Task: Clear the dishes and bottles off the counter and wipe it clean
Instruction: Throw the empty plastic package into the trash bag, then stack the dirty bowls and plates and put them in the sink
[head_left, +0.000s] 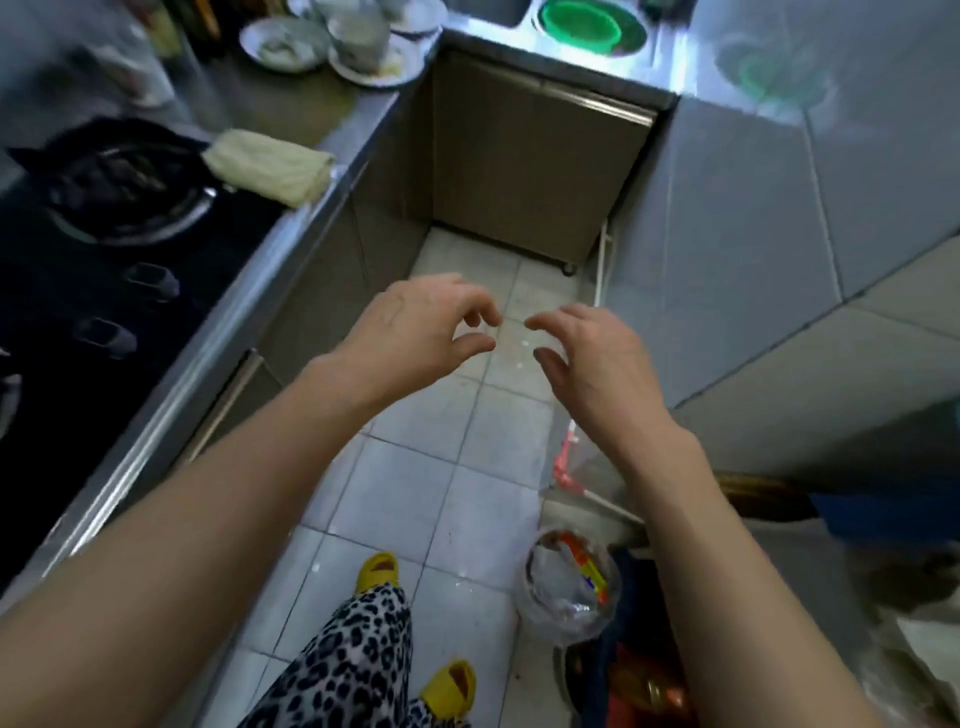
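no legible text, labels or numbers

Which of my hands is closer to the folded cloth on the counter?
Left. Your left hand hangs over the floor, right of and below the cloth; your right hand is farther right.

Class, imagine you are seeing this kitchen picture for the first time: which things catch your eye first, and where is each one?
Two bare hands, the left hand and right hand, reach out empty over the tiled floor at the centre, fingers loosely curled. At the top, a bright green basin sits by the sink, with stacked dirty dishes on the counter to its left. A folded cream cloth lies on the counter edge beside the dark stove.
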